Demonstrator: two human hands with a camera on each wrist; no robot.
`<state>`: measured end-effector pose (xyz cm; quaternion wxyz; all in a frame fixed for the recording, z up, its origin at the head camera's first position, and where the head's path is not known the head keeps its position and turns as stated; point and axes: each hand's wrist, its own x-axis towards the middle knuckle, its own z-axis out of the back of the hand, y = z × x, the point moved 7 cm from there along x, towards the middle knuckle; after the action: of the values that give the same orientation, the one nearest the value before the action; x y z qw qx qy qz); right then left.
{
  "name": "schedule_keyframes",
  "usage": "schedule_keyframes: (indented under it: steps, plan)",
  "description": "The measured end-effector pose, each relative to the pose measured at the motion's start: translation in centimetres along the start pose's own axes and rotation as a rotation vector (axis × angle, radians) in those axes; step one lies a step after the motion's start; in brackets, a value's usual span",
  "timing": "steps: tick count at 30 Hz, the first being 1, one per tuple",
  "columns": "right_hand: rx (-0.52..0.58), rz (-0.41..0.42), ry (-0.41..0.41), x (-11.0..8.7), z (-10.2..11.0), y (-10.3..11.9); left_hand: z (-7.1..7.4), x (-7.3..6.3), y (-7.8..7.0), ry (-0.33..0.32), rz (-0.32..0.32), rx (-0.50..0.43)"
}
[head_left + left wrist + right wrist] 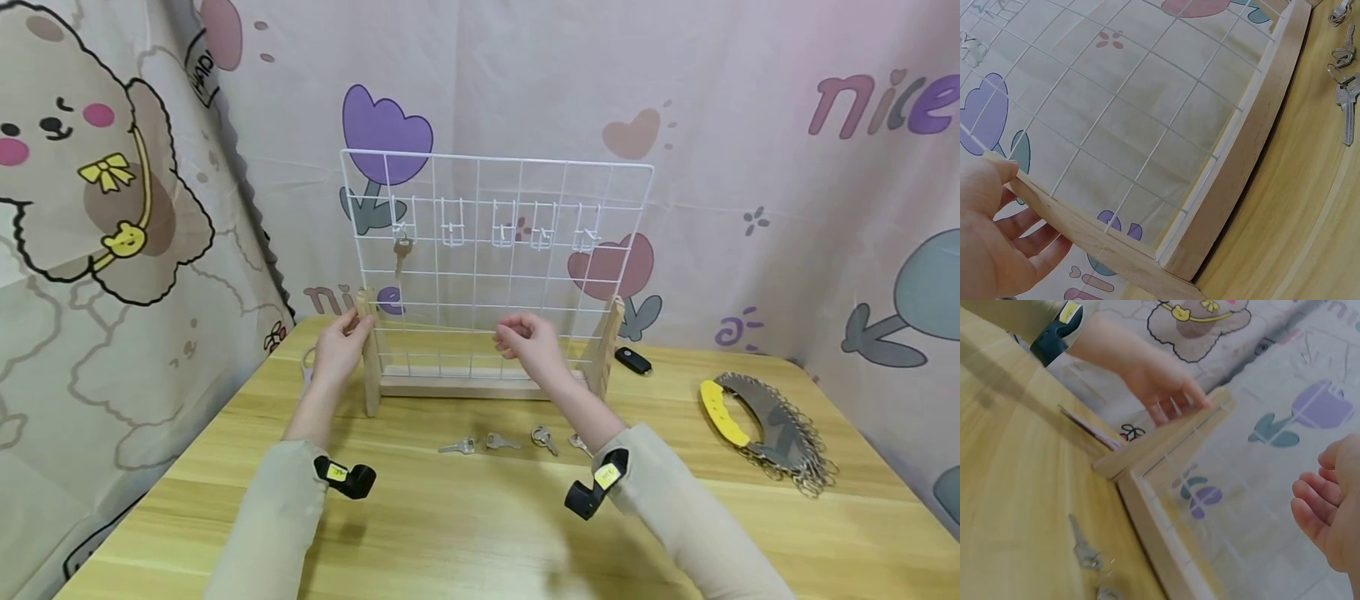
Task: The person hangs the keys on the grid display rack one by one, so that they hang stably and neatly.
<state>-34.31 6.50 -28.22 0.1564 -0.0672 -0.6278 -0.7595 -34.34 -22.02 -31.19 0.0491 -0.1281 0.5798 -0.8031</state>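
My left hand [339,346] grips the upper end of the left wooden post [371,367] of a stand, thumb on its near side and fingers behind. The stand bears an upright white wire grid [492,275]. Several white hooks [502,236] hang in a row on the grid, and a key [402,252] dangles by its ring from the leftmost one. In front of the grid's lower middle, my right hand [531,343] is held up with loosely curled fingers [1315,506] and nothing visible in them. Several silver keys [502,441] lie on the table before the stand, one partly hidden by my right forearm.
A black car key fob [633,360] lies beside the right post. Farther right is a grey crescent-shaped plate with a yellow handle [723,414] and many metal rings along its edge. Scissors [1092,428] lie left of the stand. A patterned curtain [735,275] hangs behind the table.
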Motion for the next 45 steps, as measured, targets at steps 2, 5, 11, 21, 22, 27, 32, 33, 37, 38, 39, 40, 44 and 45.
schedule_keyframes:
  steps: [2,5,11,21,22,27,32,33,37,38,39,40,44,45]
  plan:
    - [-0.004,-0.01,0.003,-0.4,0.3,-0.8,0.1,0.1,-0.1,-0.006,-0.012,-0.002]
    - [-0.011,-0.043,0.026,-1.0,0.4,-2.1,0.2,0.2,-0.1,-0.012,-0.022,0.002]
    - [-0.033,-0.115,0.128,-2.8,-0.7,-5.4,0.1,0.4,0.1,-0.003,-0.017,0.01]
    - [-0.175,-0.092,0.357,-4.9,-4.1,-8.8,-0.1,0.1,0.0,0.011,-0.007,0.023]
    - [-0.189,-0.088,0.376,-5.0,-4.3,-9.0,-0.1,0.1,0.0,0.013,-0.008,0.022]
    - [-0.224,-0.083,0.426,-5.3,-5.0,-9.9,-0.1,-0.1,0.0,0.01,-0.004,0.026]
    - [-0.251,-0.077,0.461,-5.5,-5.6,-10.2,0.0,-0.1,-0.1,0.001,-0.009,0.032]
    - [-0.263,-0.073,0.47,-5.5,-5.7,-10.2,0.0,-0.1,-0.1,0.001,-0.01,0.034]
    - [-0.3,-0.071,0.481,-5.7,-6.0,-10.1,0.1,0.0,-0.1,0.0,-0.012,0.047]
    - [-0.303,-0.076,0.48,-5.7,-6.0,-10.2,0.1,0.0,-0.1,-0.001,-0.012,0.047]
    - [-0.311,-0.076,0.476,-5.8,-6.1,-10.2,0.1,0.0,-0.1,-0.001,-0.011,0.045]
    - [-0.318,-0.082,0.472,-5.8,-6.1,-10.2,0.1,0.0,-0.1,-0.001,-0.011,0.043]
    - [-0.339,-0.091,0.458,-5.9,-6.1,-10.2,0.0,-0.1,-0.1,0.003,-0.012,0.04]
    - [-0.342,-0.088,0.455,-5.9,-6.1,-10.2,0.0,-0.2,0.0,0.003,-0.012,0.039]
